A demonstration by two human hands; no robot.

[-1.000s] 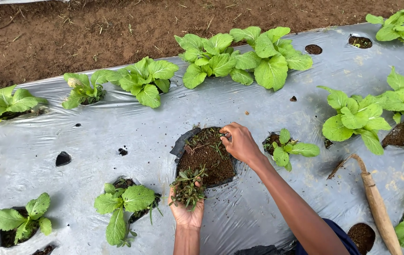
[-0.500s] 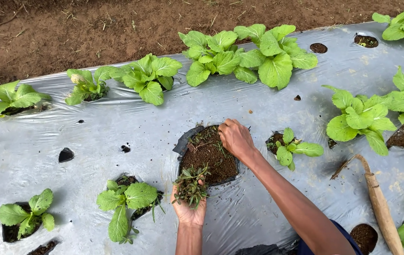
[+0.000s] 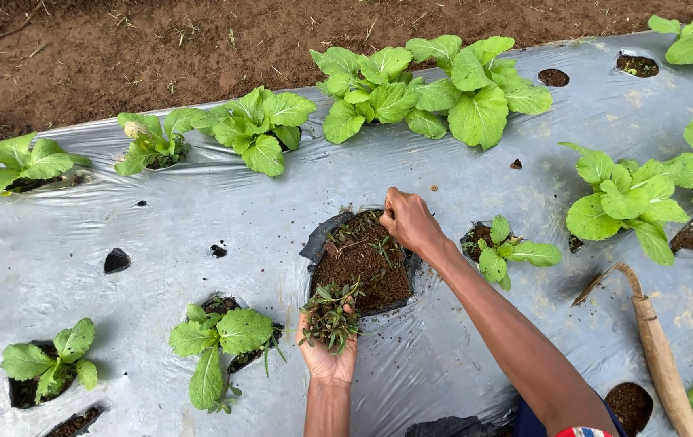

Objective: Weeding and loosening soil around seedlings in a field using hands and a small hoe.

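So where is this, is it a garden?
Most likely a vegetable garden or small farm bed: leafy green plants grow through holes in silver plastic sheet, with bare soil beside it.

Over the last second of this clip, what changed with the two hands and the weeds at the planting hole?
Little changed. The right hand stays at the far edge of the soil hole, fingers pinching at small weeds there. The left hand stays palm up at the near edge, holding the same bunch of pulled weeds. The wooden-handled tool has not moved.

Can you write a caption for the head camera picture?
Right hand picks in the soil hole while left hand holds weeds.
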